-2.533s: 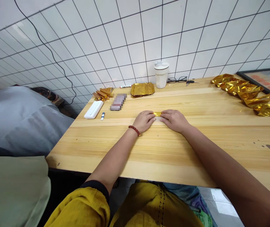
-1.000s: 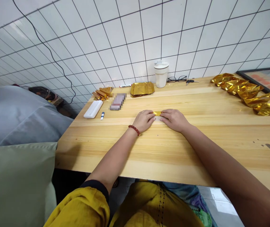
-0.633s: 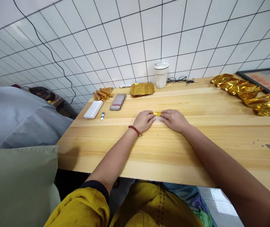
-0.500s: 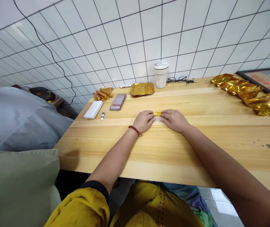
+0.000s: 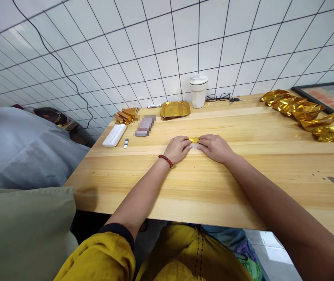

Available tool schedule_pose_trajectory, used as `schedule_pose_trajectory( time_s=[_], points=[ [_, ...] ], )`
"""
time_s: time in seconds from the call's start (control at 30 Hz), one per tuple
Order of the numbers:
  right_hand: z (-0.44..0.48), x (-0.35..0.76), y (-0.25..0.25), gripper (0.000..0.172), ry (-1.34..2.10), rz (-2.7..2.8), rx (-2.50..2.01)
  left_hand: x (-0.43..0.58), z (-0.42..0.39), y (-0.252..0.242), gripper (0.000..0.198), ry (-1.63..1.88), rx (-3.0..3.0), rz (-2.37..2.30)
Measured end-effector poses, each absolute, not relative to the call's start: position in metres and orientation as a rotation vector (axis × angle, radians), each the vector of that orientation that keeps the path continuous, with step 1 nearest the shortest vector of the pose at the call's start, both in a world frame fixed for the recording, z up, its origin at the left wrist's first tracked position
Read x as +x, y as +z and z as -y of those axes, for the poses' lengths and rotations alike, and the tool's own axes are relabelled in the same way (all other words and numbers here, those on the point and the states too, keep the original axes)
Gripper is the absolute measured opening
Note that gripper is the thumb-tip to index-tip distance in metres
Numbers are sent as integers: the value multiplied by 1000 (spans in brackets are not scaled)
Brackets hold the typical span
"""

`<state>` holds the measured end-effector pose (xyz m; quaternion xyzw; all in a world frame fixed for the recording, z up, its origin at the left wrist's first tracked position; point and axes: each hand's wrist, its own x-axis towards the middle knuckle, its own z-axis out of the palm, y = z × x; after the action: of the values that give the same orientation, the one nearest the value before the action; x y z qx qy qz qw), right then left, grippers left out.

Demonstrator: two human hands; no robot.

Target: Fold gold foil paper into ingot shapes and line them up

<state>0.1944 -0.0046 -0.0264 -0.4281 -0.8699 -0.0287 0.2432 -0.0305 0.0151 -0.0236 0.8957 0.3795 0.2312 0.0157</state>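
Observation:
A small piece of gold foil paper (image 5: 194, 139) lies on the wooden table between my two hands. My left hand (image 5: 178, 149), with a red bead bracelet at the wrist, is closed on the paper's left end. On its right end my right hand (image 5: 215, 148) is closed in the same way. Only the middle of the paper shows; my fingers cover both ends. A pale strip is visible just below the gold part, between my fingertips.
Several folded gold foil pieces (image 5: 304, 113) lie in a row at the right, beside a dark-framed panel (image 5: 331, 101). Along the back stand a gold foil stack (image 5: 175, 110), a white cup (image 5: 198, 91), glasses (image 5: 218, 97) and keys (image 5: 237, 100). A white power bank (image 5: 114, 135) lies left.
Both hands stay on the gold foil paper with almost no movement. The whole view has shifted very slightly.

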Motion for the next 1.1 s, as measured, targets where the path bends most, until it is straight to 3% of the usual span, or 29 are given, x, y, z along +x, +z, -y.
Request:
schedule_pose_trajectory(
  time_s=[1.1],
  points=[
    [2,196,-29,35,-41,2365,-1104,-29,-16,-24,26,741,2762,-1162]
  ],
)
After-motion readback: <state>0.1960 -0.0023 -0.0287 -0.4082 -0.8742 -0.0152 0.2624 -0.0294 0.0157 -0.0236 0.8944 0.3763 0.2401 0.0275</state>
